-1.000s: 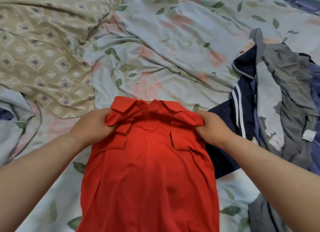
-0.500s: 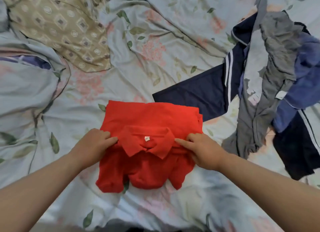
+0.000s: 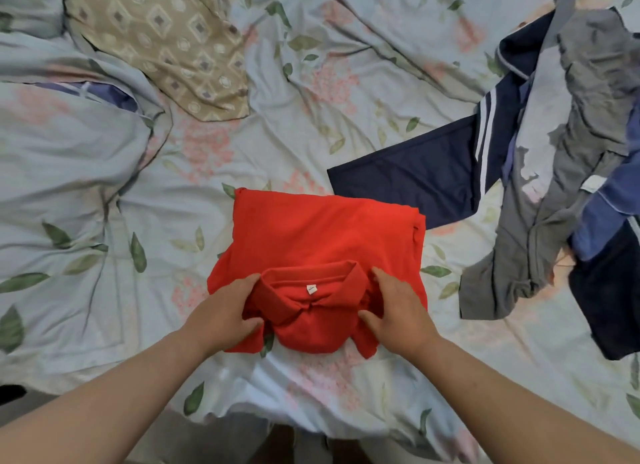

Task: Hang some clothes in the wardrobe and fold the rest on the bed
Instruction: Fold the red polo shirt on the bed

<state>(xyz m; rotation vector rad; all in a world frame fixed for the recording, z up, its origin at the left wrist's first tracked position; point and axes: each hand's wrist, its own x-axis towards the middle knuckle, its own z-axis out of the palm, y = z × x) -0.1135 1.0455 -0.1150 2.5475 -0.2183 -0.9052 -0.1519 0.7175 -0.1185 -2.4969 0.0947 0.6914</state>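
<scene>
Shirt (image 3: pixel 322 231) first: the red polo lies folded on the bed (image 3: pixel 221 158), near its front edge, collar toward me and turned up so the small white tag (image 3: pixel 311 289) shows inside the neck. My left hand (image 3: pixel 225 313) sits at the collar's left side, fingers curled round the collar point and the folded cloth under it, thumb low against the fabric. My right hand (image 3: pixel 398 311) is at the collar's right side, fingers spread and bent over the cloth, thumb tucked in beside the placket; it presses and lightly grips the fold there. Both forearms reach in from the bottom corners of the view.

Beyond my fingers the shirt's body lies as a flat red block, its far edge fairly straight, a bit of sleeve bunched at the right corner. Two red flaps stick out toward me below the collar.

Just past the shirt's right far corner lies a navy garment (image 3: pixel 415 183) with white stripes, close to it; I cannot tell if they touch. Farther right is a grey garment (image 3: pixel 540 242), crumpled, with a white label, and blue and dark pieces heaped at the edge. Far left, a beige patterned cloth (image 3: pixel 162 37) rests on the floral sheet, well apart from the shirt.
</scene>
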